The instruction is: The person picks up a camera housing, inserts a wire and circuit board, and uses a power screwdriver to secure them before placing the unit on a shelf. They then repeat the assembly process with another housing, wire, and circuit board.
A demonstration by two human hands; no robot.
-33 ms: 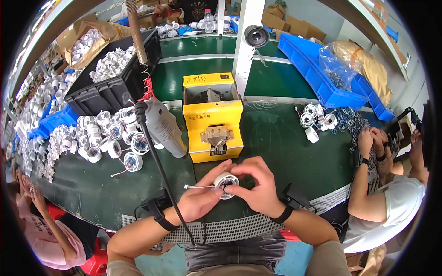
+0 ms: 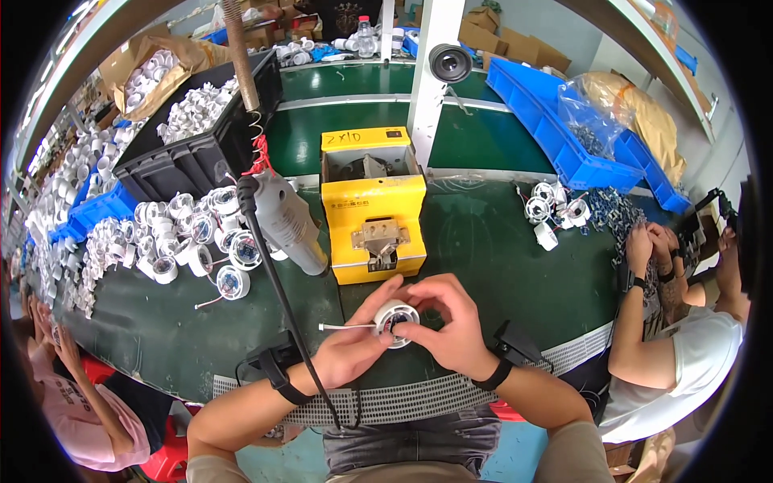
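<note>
Above the near edge of the green bench I hold a round white plastic housing [image 2: 393, 310] with a small circuit board inside. My left hand [image 2: 352, 352] is closed round its left side, fingers behind and thumb at the lower rim. From that side a thin white cable [image 2: 348, 327] with a small connector sticks out to the left. My right hand [image 2: 452, 332] is closed on the housing's right side, its thumb pressing into the open face over the board. What lies under that thumb is hidden.
A yellow machine [image 2: 377, 229] stands just beyond my hands. Beside it hangs a grey cylindrical tool [image 2: 291, 225], near a black cable [image 2: 278, 290]. Piled white housings [image 2: 165, 270] cover the bench's left; blue bins [image 2: 592, 165] stand at right. People work on both sides.
The cable's connector end has shifted slightly left. My right fingers have moved a little at the housing's rim; both hands keep their hold.
</note>
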